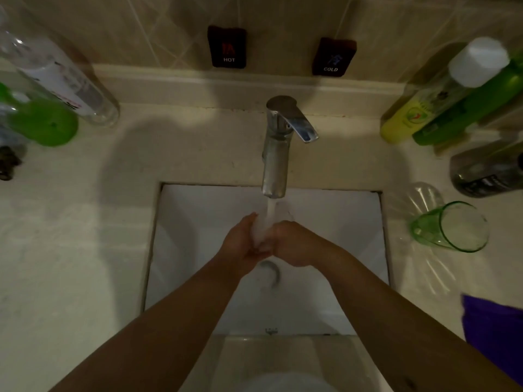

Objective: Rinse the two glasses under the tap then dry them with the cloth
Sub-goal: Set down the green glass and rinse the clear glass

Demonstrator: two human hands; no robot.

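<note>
Both hands, left hand and right hand, have fingers curled round a clear glass under the tap; wet glass could slip. Green glass waits at 3 o'clock, on the desk

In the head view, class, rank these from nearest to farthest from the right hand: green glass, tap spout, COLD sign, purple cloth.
From the right hand:
1. Tap spout, just above it.
2. Green glass, on the counter to its right.
3. Purple cloth and COLD sign: too close to call.
</note>
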